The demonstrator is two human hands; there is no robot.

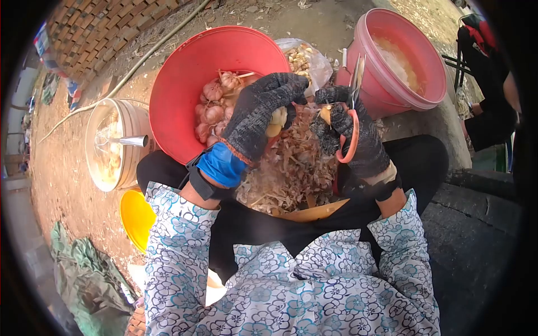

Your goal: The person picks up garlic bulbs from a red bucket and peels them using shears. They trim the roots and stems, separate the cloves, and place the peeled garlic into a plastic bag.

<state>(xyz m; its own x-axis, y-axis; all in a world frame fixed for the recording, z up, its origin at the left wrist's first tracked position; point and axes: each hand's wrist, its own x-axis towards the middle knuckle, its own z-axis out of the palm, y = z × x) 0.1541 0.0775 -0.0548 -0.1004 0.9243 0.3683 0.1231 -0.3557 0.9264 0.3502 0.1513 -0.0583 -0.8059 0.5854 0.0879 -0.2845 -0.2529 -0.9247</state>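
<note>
the left hand [259,115] in a dark knitted glove pinches a pale peeled garlic clove [277,120] while the right hand [353,137] grips red-handled scissors [353,106], whose blades could nick the nearby fingers

head camera looks steeply down, close over the lap and red basin [185,84].
</note>
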